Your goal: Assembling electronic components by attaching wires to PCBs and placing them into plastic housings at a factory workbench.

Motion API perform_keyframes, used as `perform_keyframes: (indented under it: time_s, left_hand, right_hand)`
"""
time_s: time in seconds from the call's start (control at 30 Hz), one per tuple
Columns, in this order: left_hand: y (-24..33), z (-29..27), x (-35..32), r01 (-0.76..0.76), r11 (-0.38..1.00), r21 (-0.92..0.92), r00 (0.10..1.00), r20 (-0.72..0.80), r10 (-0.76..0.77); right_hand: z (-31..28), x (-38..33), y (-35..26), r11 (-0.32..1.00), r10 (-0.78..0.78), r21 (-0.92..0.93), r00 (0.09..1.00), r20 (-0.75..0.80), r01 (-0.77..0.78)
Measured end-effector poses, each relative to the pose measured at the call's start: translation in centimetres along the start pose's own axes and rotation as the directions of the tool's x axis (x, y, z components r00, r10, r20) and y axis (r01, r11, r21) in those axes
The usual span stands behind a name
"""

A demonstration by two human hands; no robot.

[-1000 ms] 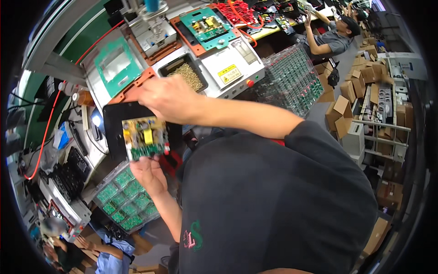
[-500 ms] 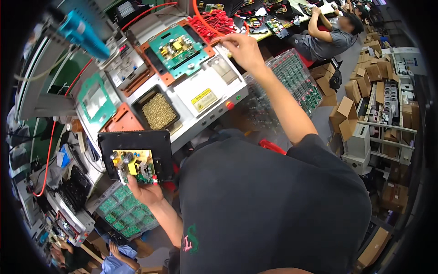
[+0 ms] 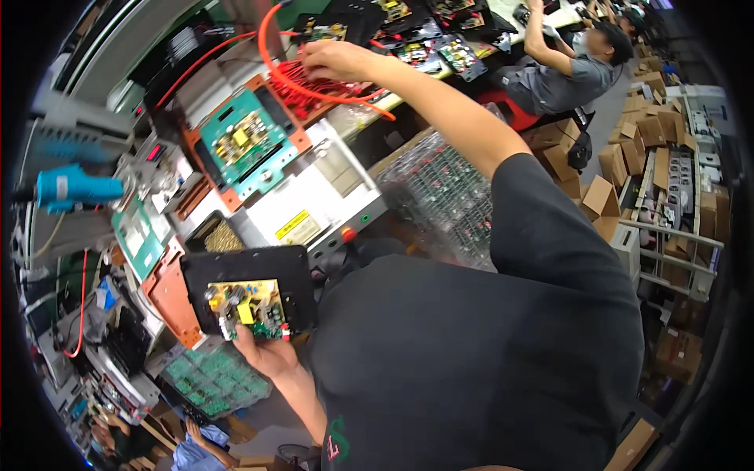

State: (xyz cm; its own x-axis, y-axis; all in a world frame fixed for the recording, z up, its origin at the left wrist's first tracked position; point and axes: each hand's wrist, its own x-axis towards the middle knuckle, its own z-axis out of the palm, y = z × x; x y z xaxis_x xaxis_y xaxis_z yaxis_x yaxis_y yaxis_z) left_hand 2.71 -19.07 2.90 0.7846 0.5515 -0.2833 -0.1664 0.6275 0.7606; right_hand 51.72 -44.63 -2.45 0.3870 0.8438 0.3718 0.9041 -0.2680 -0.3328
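My left hand grips the lower edge of a black plastic tray, with its thumb by the board on it. On the tray lies a yellow-and-green circuit board carrying a yellow transformer and capacitors. My right hand reaches over a pile of red wires, fingers bent down and closed on them; the fingertips are partly hidden. Beside the pile, a green fixture plate in an orange-brown frame bears another circuit board.
A curved orange hose arches beside my right hand. The black bin of small brass-coloured parts is partly behind the tray. At left hangs a blue cylindrical tool. A clear tray stack stands right of the machine; a co-worker sits beyond.
My right hand has moved left from the machine's far corner onto the red wires. The view has turned; the tray and board, still in my left hand, now partly cover the bin.
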Motion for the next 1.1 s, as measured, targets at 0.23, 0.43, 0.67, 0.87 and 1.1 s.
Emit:
perform_keyframes:
  time_s: [0.23,0.43,0.67,0.87,1.1]
  left_hand:
    - [-0.4,3.5,1.0,0.02,0.998,-0.067,0.998,0.069,-0.015]
    - [-0.4,7.9,3.9,-0.015,0.999,-0.032,0.989,0.143,0.019]
    - [0.3,9.9,4.5,-0.114,0.989,0.093,0.984,0.145,0.099]
    - [1.4,9.0,5.1,-0.172,0.978,0.118,0.963,0.23,0.141]
    - [3.1,6.7,4.8,-0.177,0.977,0.116,0.95,0.28,0.139]
  right_hand:
    - [0.0,2.5,0.6,0.451,0.667,0.892,0.672,-0.322,-0.021]
    - [-1.4,3.5,-1.0,0.293,0.695,0.939,0.634,-0.338,0.179]
    - [-6.1,-0.3,-16.2,0.407,0.615,0.864,0.789,-0.018,-0.298]
    - [-8.4,-1.1,-27.8,0.665,0.488,0.58,0.861,0.141,-0.472]
    - [-8.1,-0.7,-31.5,0.776,0.441,0.48,0.896,0.05,-0.409]
